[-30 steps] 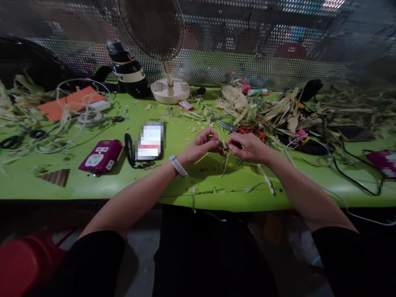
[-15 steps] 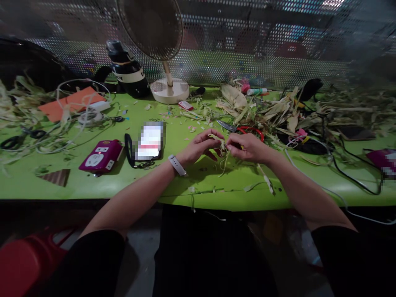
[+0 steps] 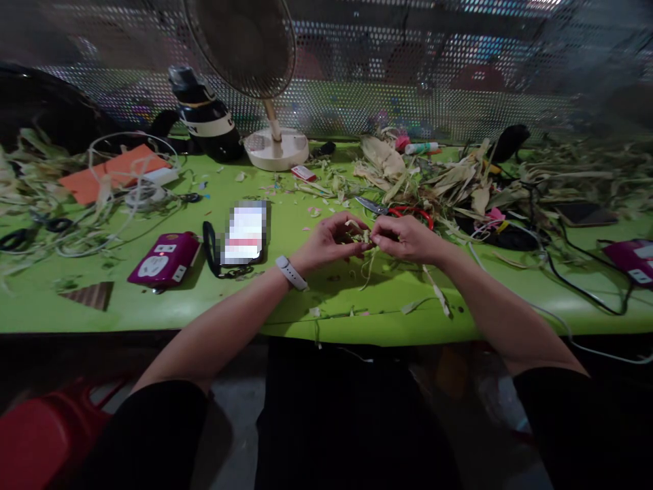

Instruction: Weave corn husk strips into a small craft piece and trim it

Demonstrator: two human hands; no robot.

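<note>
My left hand (image 3: 330,241) and my right hand (image 3: 405,238) meet over the middle of the green table (image 3: 153,309). Between their fingertips they pinch a small bundle of pale corn husk strips (image 3: 363,239), with loose ends hanging down toward the tabletop. A white watch sits on my left wrist. Just behind my right hand lie red-handled scissors (image 3: 408,212).
A heap of dried corn husks (image 3: 459,180) covers the back right. A phone (image 3: 246,233) and a magenta power strip (image 3: 163,258) lie left of my hands. A fan base (image 3: 276,148), a dark bottle (image 3: 204,116), orange paper (image 3: 117,173) and cables (image 3: 576,286) surround them.
My fingers have shifted slightly on the husk strips, and the view has tilted a little; both hands stay at the same spot.
</note>
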